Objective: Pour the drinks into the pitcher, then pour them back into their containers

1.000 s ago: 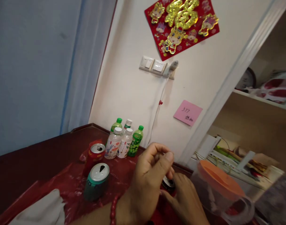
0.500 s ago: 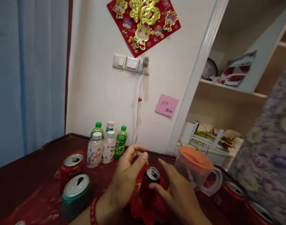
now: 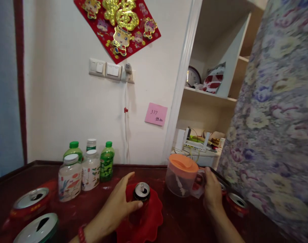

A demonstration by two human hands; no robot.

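Pale wall fills the middle of the head view, a red-and-gold hanging at the top, and a dark red bench crosses the bottom. At lower centre, a black-rimmed can stands upright on a red scalloped plate. Just left of it is the left hand, its grip wide, thumb in front of the can; contact cannot be told. At lower right, the right hand is at the handle of an orange-lidded pitcher; whether its grip has closed cannot be told. Five bottles stand left of centre, two opened cans at lower left.
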